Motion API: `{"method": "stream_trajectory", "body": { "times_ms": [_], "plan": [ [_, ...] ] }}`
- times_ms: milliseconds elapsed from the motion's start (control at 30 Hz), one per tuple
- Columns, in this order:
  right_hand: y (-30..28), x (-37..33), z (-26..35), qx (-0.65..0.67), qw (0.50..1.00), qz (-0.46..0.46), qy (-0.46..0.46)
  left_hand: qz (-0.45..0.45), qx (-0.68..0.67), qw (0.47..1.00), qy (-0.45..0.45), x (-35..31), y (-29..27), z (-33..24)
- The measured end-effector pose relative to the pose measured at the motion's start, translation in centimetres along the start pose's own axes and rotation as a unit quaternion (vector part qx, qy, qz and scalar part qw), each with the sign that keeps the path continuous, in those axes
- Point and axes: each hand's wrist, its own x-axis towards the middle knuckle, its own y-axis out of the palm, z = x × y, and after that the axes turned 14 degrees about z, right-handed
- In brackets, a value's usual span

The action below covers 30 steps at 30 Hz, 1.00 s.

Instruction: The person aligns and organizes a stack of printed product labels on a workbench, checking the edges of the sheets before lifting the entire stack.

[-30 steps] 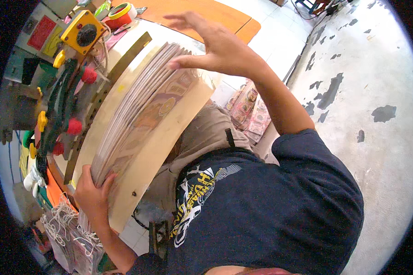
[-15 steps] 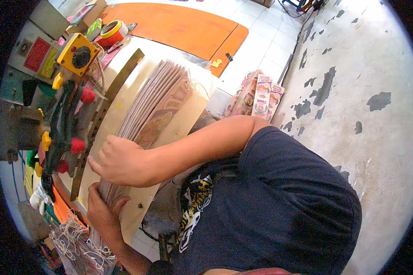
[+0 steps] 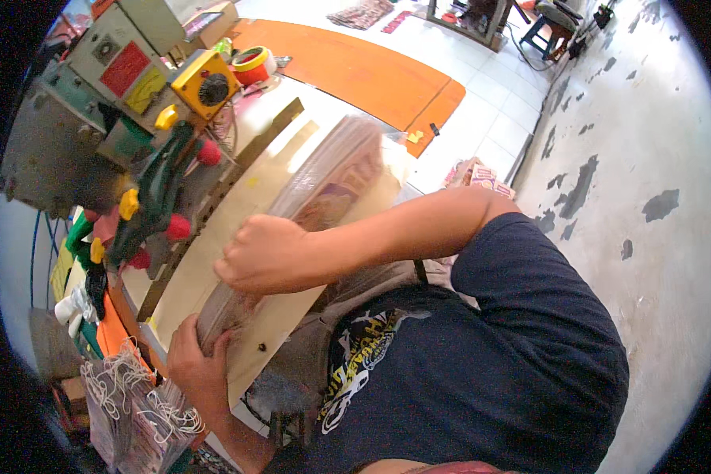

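Note:
A long stack of thin printed plastic bags (image 3: 336, 178) lies slantwise on a cream board (image 3: 249, 347). Its far end looks blurred. My right hand (image 3: 265, 257) is closed in a fist over the middle of the stack, back of the hand upward; its fingertips are hidden. Lower down, my left hand (image 3: 197, 359) grips the near end, with the thumb on one side and the fingers on the other. A brown metal bar (image 3: 213, 209) runs along the board's left side, apart from both hands.
Left of the bar stands a machine with red knobs (image 3: 179, 227), yellow handles (image 3: 129, 204) and a yellow dial box (image 3: 205, 83). An orange board (image 3: 355, 71) lies beyond. Bags with white strings (image 3: 134, 403) hang at lower left. A peeling wall (image 3: 632, 174) rises at right.
The view has shifted, so the scene sits farther right and the hands lower in relation to the machine. The stack's separate fanned folds now look smoother and blurred. Both hands stay on it.

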Motion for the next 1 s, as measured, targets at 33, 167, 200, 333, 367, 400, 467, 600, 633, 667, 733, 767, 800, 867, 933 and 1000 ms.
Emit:
{"method": "stream_trajectory", "body": {
  "times_ms": [33, 167, 200, 333, 367, 400, 467, 600, 633, 667, 733, 767, 800, 867, 933, 1000],
  "plan": [
    [-0.5, -0.5, -0.1, -0.01, 1.0, -0.005, 0.007, 0.006, 0.009, 1.0, 0.005, -0.2, -0.6, -0.6],
    [-3.8, -5.0, -1.0, -0.029, 0.998, -0.055, 0.026, -0.061, 0.112, 0.987, 0.099, 0.1, -3.1, -3.7],
    [-4.7, -6.3, -1.6, -0.029, 0.996, -0.076, 0.032, -0.102, 0.132, 0.974, 0.154, 0.9, -3.9, -4.8],
    [-7.7, -12.4, -4.8, 0.0, 0.979, -0.055, 0.196, -0.215, 0.064, 0.912, 0.343, 1.5, -5.2, -8.4],
    [-7.8, -13.7, -5.8, -0.006, 0.967, -0.053, 0.251, -0.246, 0.064, 0.897, 0.361, 0.9, -5.3, -8.7],
    [-7.9, -14.7, -6.7, -0.011, 0.951, -0.049, 0.304, -0.241, 0.062, 0.896, 0.366, 0.2, -5.4, -8.3],
    [-9.7, -17.8, -7.3, 0.12, 0.901, -0.061, 0.413, -0.227, 0.051, 0.892, 0.388, -0.1, -5.0, -7.7],
    [-9.1, -26.9, -9.1, 0.26, 0.808, -0.252, 0.465, -0.242, -0.002, 0.892, 0.383, 1.6, -2.3, -7.5],
    [-8.5, -29.3, -9.6, 0.317, 0.771, -0.293, 0.468, -0.237, -0.004, 0.891, 0.388, 1.9, -1.9, -7.1],
    [-7.5, -31.4, -10.1, 0.373, 0.727, -0.333, 0.47, -0.227, -0.006, 0.89, 0.395, 2.3, -1.3, -6.7],
    [-6.1, -32.9, -10.3, 0.433, 0.65, -0.378, 0.497, -0.209, -0.014, 0.893, 0.399, 2.8, 0.2, -6.0],
    [-4.2, -34.5, -11.4, 0.436, 0.62, -0.4, 0.515, -0.203, -0.018, 0.894, 0.4, 3.1, 0.9, -5.8],
    [-2.0, -36.1, -12.4, 0.437, 0.591, -0.423, 0.529, -0.2, -0.022, 0.894, 0.399, 3.4, 1.6, -5.6],
    [3.5, -40.4, -14.9, 0.431, 0.554, -0.45, 0.552, -0.178, -0.04, 0.894, 0.408, 4.0, 2.5, -5.0],
    [7.8, -42.7, -15.4, 0.437, 0.512, -0.485, 0.559, -0.166, -0.06, 0.899, 0.401, 4.5, 3.8, -4.6],
    [11.2, -42.9, -14.4, 0.455, 0.459, -0.524, 0.554, -0.154, -0.078, 0.903, 0.394, 5.2, 4.9, -4.6]
  ]
}}
